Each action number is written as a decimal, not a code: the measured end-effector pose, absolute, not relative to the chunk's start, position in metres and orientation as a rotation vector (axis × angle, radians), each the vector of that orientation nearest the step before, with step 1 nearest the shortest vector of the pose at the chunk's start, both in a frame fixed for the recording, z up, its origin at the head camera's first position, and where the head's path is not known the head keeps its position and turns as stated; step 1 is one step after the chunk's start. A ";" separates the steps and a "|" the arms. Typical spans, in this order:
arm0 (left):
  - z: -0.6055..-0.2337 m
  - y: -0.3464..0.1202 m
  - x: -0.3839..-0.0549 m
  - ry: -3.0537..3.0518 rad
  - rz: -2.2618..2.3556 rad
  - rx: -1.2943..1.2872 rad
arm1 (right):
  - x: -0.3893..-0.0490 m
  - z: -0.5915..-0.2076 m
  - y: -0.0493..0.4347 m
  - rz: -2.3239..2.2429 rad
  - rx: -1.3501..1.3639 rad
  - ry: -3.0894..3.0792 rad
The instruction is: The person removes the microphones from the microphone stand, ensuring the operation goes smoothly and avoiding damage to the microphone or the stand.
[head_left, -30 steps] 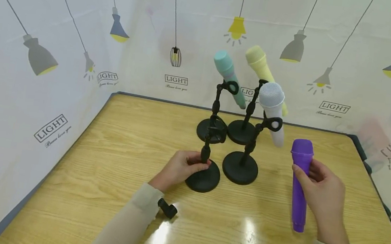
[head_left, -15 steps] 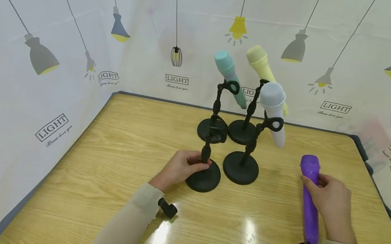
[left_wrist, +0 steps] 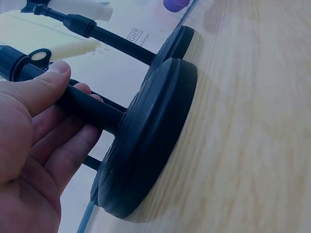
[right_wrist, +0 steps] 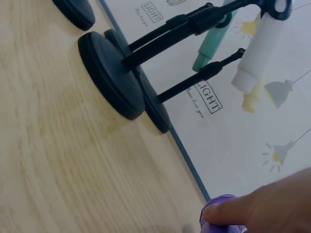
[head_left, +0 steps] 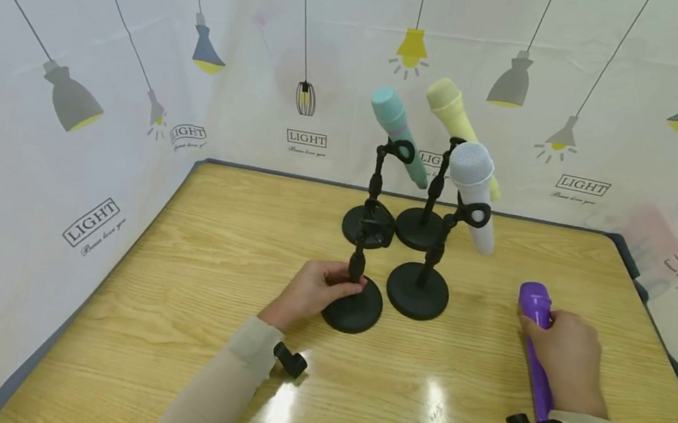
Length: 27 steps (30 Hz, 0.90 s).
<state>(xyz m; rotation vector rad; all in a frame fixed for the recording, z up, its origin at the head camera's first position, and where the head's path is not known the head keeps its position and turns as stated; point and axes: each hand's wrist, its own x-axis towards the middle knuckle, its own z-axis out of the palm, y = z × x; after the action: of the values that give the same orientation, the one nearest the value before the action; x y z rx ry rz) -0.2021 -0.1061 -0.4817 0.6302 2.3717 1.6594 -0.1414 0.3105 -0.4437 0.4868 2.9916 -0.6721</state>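
My left hand (head_left: 313, 291) grips the short pole of a black microphone stand (head_left: 358, 313), just above its round base; the clip on top holds no microphone. The left wrist view shows the thumb (left_wrist: 46, 87) and fingers round that pole. At the right, my right hand (head_left: 569, 353) holds a purple microphone (head_left: 538, 373) near its head, low at the table. Its lower end is partly hidden behind the wrist camera mount. Only the top of the purple microphone (right_wrist: 221, 204) shows in the right wrist view, with the thumb on it.
Beyond the gripped stand, a teal microphone (head_left: 404, 135), a yellow microphone (head_left: 450, 105) and a white microphone (head_left: 472, 175) sit tilted in black stands. The white one's base (head_left: 418, 292) is close beside the gripped stand. A printed cloth wall (head_left: 250, 109) borders the wooden table (head_left: 214, 245).
My right hand has moved right and down with the purple microphone, towards the table, and the hand now lies more over it. The left hand and the stands have stayed put.
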 end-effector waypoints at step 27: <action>-0.479 -0.106 -0.199 2.358 1.693 0.620 | -0.119 -0.428 0.253 -0.751 0.162 3.445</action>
<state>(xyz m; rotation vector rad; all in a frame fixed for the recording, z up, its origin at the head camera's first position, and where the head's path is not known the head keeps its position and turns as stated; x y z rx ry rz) -0.1988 -0.1059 -0.4786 0.6200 2.3581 1.6928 -0.1192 0.2533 -0.4285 0.1620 3.4451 -0.7507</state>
